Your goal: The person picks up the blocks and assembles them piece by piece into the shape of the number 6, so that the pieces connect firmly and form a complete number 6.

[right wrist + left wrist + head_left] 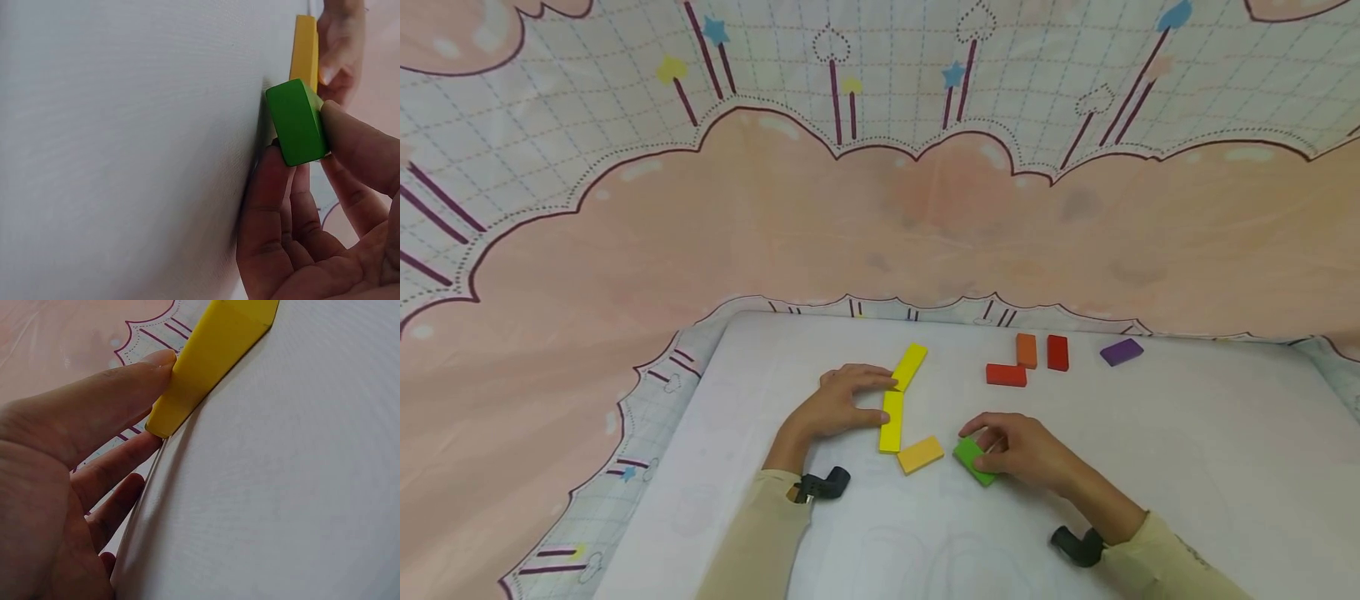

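Note:
In the head view my right hand (1018,450) pinches a green block (972,460) between thumb and fingers, close over the white tabletop. The right wrist view shows the green block (297,124) tilted, with the thumb on one side and fingertips beneath. My left hand (842,402) rests beside two long yellow blocks. Its fairly straight fingers reach the lower end of the upper yellow block (912,365), and its thumb touches the lower yellow block (891,425). A lighter orange-yellow block (921,455) lies at the lower yellow block's bottom end, angled up to the right.
Farther back lie a red block (1006,375), an orange block (1026,350) at its corner, another red block (1057,353) and a purple block (1122,352). The white tabletop (1187,450) meets a patterned cloth (880,225) at its back edge.

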{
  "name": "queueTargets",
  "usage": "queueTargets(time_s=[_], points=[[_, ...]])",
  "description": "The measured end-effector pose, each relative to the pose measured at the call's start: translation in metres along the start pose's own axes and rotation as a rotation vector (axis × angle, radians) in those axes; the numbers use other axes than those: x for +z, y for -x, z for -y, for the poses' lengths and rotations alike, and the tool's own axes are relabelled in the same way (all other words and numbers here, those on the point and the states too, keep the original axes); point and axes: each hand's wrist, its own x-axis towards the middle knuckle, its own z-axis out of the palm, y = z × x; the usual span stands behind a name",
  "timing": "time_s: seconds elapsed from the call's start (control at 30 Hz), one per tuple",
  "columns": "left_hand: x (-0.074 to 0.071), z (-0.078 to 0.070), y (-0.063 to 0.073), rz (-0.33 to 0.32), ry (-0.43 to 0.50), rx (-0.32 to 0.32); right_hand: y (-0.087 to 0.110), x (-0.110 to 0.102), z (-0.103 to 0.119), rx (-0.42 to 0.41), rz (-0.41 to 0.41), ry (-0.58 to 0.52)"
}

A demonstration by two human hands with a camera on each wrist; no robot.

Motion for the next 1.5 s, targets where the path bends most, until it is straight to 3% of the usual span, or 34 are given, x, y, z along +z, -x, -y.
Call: queueTargets(time_s=[0.53,0.97,1.27,1.5], points=[[-0.0002,0.0001,0.0003,0.01,-0.005,0.001,-0.0046,0.0052,0.0081,0.004,-0.028,0.095],[0.0001,0.0002,-0.0001,0.011,-0.005,-0.006,-0.0059,0.0054,0.0095,-0.037,0.008,0.177],[-0.0001,-0.0003,-0.0003,0.013,0.0,-0.003,-0.0032,-0.0004,0.0089,-0.014,0.063,0.178],[-0.0009,-0.0011,0.0005,0.01,0.002,-0.008,-0.0061,-0.0014,0.0062,-0.025,0.041,0.198]])
